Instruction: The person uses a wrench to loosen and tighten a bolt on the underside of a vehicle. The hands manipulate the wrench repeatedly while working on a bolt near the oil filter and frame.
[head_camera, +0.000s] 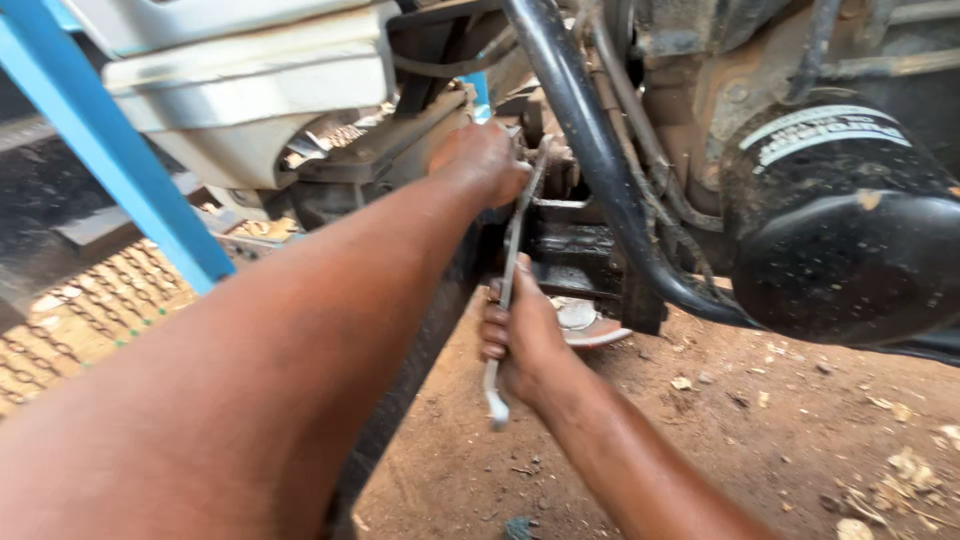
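Gripping the lower shaft of a long spanner (508, 275), the right hand (522, 342) sits at six o'clock from the left hand (482, 162), clenched at the spanner's upper end.

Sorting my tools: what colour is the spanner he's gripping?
Plain silver metal spanner, seen in the head view.

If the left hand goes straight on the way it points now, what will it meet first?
Probably the black bent tube just past the left hand, which rests at the wrench head. Depth is unclear, so greasy metal parts may come first.
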